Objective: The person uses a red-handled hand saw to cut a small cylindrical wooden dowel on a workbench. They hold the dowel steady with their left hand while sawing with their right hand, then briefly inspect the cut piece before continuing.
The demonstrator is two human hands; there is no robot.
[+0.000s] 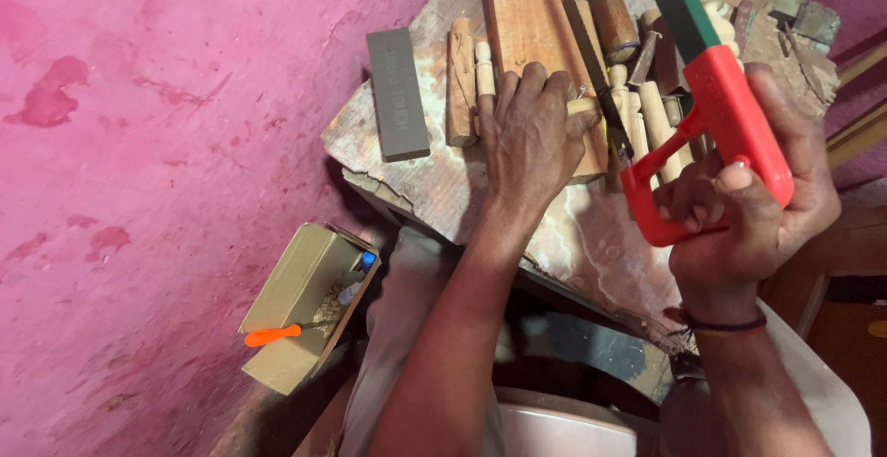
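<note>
The worn table (pixel 434 180) carried the wooden plank (pixel 522 23), stiff and solid, which my left hand (pixel 531 129) pressed flat, fingers closed over its near end. My right hand (pixel 748 207) gripped the hacksaw (pixel 716 97) by its red handle; light, rigid, I judged.
</note>
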